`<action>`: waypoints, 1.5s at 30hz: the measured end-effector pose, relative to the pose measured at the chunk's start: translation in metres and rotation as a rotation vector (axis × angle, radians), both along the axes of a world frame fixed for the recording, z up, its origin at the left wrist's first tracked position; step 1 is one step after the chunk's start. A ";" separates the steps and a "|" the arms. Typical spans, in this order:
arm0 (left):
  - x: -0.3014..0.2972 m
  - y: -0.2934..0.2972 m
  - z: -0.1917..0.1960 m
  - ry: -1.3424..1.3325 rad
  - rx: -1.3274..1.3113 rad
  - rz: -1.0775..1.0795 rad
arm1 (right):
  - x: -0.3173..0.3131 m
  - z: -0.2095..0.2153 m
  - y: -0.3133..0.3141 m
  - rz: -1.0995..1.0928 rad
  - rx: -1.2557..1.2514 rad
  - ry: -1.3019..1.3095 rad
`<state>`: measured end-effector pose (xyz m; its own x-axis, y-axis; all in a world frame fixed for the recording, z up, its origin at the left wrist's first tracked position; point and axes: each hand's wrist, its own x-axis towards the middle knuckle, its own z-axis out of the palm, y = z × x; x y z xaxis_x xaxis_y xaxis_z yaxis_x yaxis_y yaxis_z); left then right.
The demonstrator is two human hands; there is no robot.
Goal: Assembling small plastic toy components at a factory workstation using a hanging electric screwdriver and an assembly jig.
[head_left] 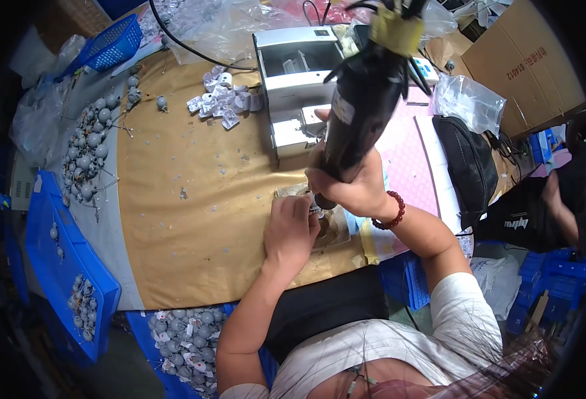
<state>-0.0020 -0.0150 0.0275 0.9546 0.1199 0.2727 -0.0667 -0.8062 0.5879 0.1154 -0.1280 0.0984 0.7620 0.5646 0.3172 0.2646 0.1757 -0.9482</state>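
Observation:
My right hand (349, 189) grips a thick black electric screwdriver (363, 100) that stands upright, its tip pointing down at a small part on the brown work surface (193, 226). A red bead bracelet sits on that wrist. My left hand (290, 229) is curled over the small part (314, 211) right under the tool tip, holding it in place on a little worn pad (336, 229). The part itself is mostly hidden by my fingers.
A grey metal machine (296, 80) stands behind the tool. White small parts (223, 100) lie in a heap at the back. Grey round parts (90, 146) crowd the left side. Blue bins (67, 266) hold more. A black bag (469, 166) and cardboard box (526, 63) sit right.

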 end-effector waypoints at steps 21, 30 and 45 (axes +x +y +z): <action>0.001 0.005 -0.001 -0.058 -0.055 -0.040 | -0.015 -0.029 -0.016 0.189 -0.052 -0.286; 0.000 0.002 0.002 -0.062 -0.094 0.001 | -0.013 -0.023 -0.014 0.254 0.000 -0.437; -0.002 0.001 0.006 0.031 -0.064 0.050 | -0.011 -0.019 -0.017 -0.006 0.006 -0.007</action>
